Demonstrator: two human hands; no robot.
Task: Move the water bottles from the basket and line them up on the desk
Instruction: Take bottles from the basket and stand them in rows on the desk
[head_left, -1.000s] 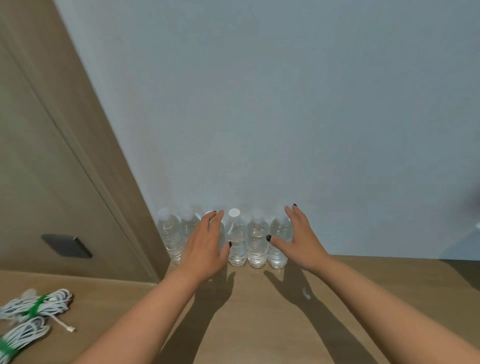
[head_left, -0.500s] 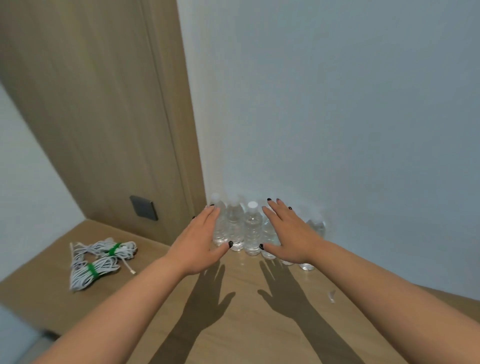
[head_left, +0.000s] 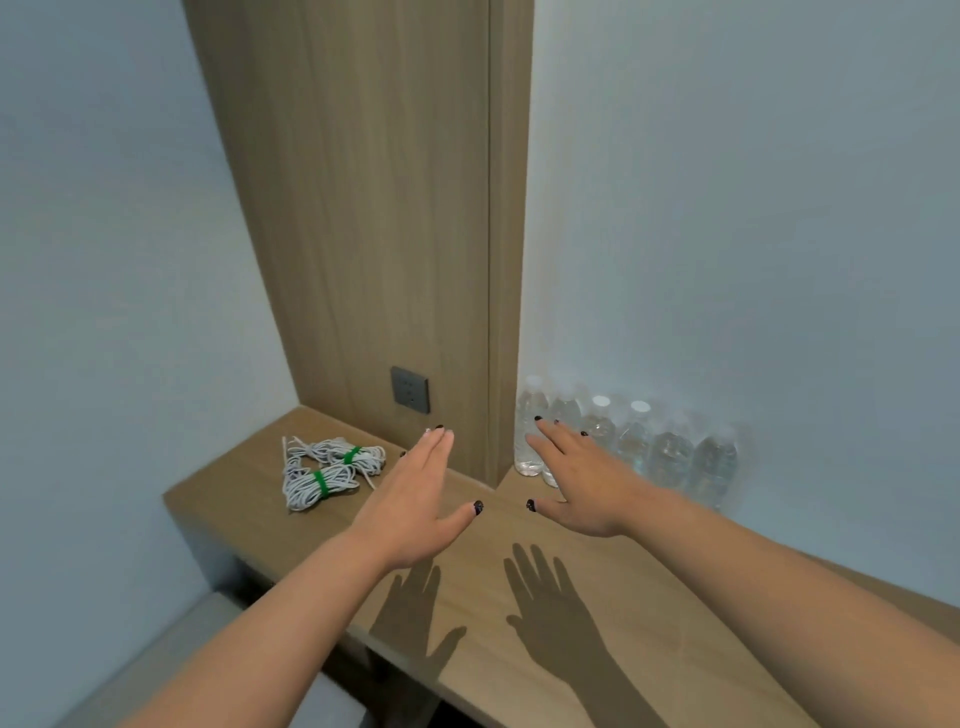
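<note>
6 water bottles lined up on the desk, 2 flat hands above it

From the left: 2 white cable bundles (head_left: 327, 470), each tied with 1 green strap, lie on the wooden desk (head_left: 519, 649); 1 grey wall socket (head_left: 410, 389) sits on the wood panel (head_left: 363, 208). The left hand (head_left: 415, 499) hovers with fingers straight and pressed together, thumb out, holding nothing. The right hand (head_left: 582, 483) is spread, empty. Behind it, 6 clear water bottles (head_left: 670, 452) stand upright, touching, along the wall; no label is readable.
</note>
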